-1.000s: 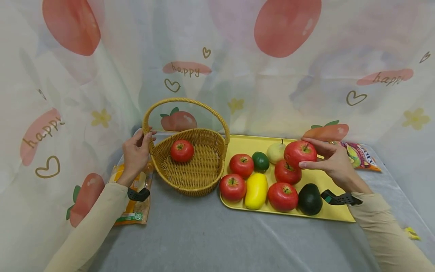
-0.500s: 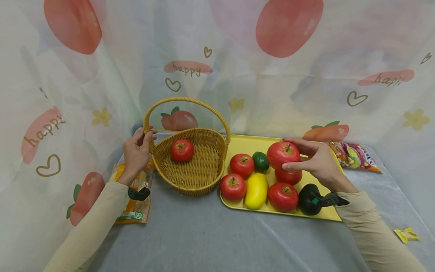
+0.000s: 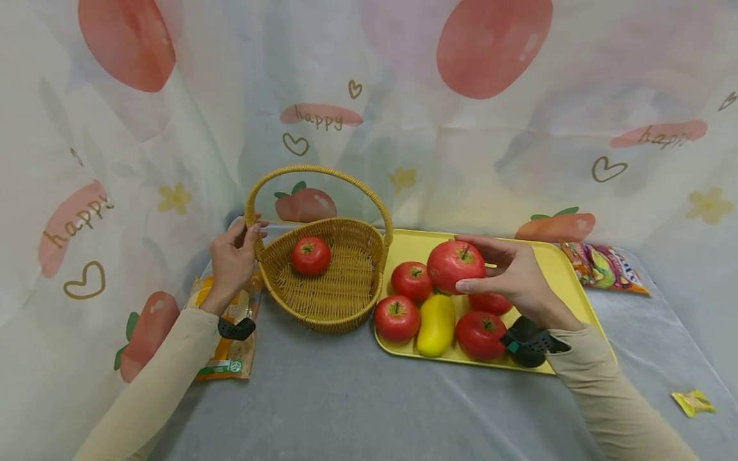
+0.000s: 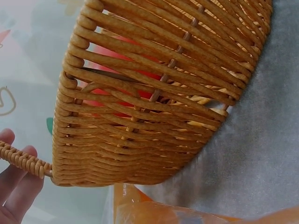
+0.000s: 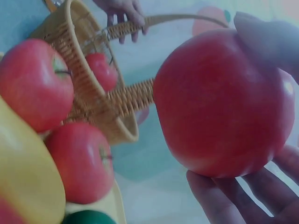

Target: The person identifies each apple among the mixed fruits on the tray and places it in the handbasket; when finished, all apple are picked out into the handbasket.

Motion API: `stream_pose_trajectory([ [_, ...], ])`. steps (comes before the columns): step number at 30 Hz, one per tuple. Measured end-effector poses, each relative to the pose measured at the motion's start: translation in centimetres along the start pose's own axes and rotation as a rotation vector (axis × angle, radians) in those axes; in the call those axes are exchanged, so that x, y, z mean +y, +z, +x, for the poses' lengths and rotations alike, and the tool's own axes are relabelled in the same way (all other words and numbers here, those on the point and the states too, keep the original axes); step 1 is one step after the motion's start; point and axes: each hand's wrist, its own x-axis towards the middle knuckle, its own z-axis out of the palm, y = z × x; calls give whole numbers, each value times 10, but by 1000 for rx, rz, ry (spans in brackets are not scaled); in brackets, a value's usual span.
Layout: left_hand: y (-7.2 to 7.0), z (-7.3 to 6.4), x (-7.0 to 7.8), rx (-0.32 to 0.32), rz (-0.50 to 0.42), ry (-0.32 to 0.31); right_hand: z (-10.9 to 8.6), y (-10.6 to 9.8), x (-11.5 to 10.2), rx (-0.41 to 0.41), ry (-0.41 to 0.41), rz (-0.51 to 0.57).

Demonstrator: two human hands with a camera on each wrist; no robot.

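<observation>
My right hand (image 3: 516,275) holds a red apple (image 3: 455,266) between thumb and fingers, raised over the yellow tray (image 3: 556,269). In the right wrist view the apple (image 5: 224,102) fills much of the frame, thumb on one side and fingers on the other. With my left hand (image 3: 233,259) I grip the base of the handle of a wicker basket (image 3: 328,314); the left wrist view shows fingers (image 4: 23,191) around that handle. Inside the basket lies one red apple (image 3: 311,255). Several more red apples (image 3: 396,318) rest on the tray, beside a yellow mango-shaped fruit (image 3: 436,325).
A dark green avocado-like fruit (image 3: 527,349) sits on the tray, partly behind my right wrist. An orange food packet (image 3: 236,352) lies left of the basket. At the right are a colourful snack bag (image 3: 605,269) and a small yellow wrapped sweet (image 3: 694,403). A printed curtain (image 3: 450,160) hangs behind.
My right hand has carried the apple leftward across the tray, toward the basket, and now covers the green and pale fruits at the back. My left hand keeps its grip on the handle.
</observation>
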Motion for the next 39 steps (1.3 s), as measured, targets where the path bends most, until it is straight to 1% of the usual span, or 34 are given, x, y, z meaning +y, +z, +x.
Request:
stream_pose_trajectory([
  [6,0,0,1,-6,-11,-1,6,23,-6,-4,11,-12],
  [12,-1,0,1,-3,-15,-2,14,50,-13,-69,-2,-2],
  [18,-1,0,1,-7,-25,1,21,73,-17,-119,12,28],
  [23,-1,-1,0,-12,-27,-3,29,89,-16,-164,22,81],
  [29,-1,0,-1,-11,-12,-11,40,104,-17,-241,20,98],
  [31,0,-1,3,-9,-5,-12,44,110,-16,-264,22,111],
  [33,0,-2,13,-8,0,-10,48,116,-16,-287,21,132],
  [36,0,-5,27,-11,6,-6,54,125,-15,-309,4,134],
  [39,-1,-5,33,-13,8,-4,59,135,-13,-313,-2,118],
])
